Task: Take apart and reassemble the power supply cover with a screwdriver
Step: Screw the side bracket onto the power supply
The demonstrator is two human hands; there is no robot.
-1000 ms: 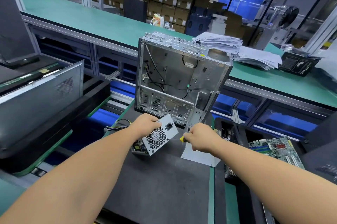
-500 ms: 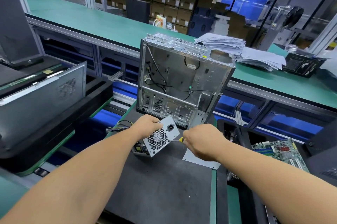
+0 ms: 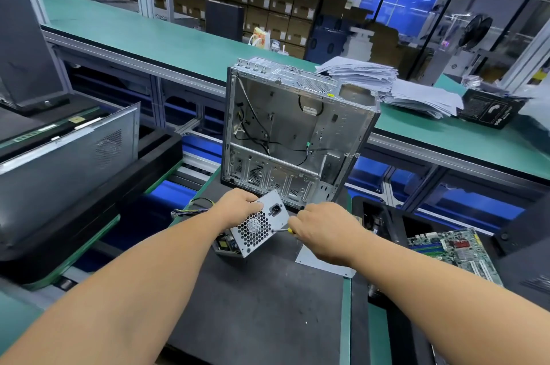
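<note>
At 12 o'clock from the wearer, mid-mat, the power supply [image 3: 253, 226] sits tipped on the black mat [image 3: 253, 305], fan-grille face toward the camera, leaning back toward 11 o'clock. Long axis of that face runs roughly 7 to 1 o'clock. Board is exposed at its lower left end, so the cover looks off or partly off; I can't tell which.

Key relation: the screwdriver [image 3: 282, 230] comes in from 3 o'clock, shaft near horizontal, tip touching the grille face's right edge below the socket. Looks like a screw point there, but the screw itself is too small to see.

Left hand [image 3: 236, 205]: clamped over the unit's top left corner at 11 o'clock, fingers curled over the edge, steadying it. Right hand [image 3: 324, 230]: closed round the screwdriver handle, only a sliver of yellow showing, just beside the unit at 3 o'clock. Both hands equally near; right does the driving.

Loose grey plate [image 3: 324, 263] lies flat on the mat under the right wrist, at 4 o'clock from the unit, likely the cover panel.

Open PC chassis [image 3: 294, 138] stands upright behind, 12 o'clock, close to the unit. Wire bundle [image 3: 193, 210] trails off at 9 o'clock.

Judgement: mid-screw step; keep the shaft square to the face or the tip slips.
</note>
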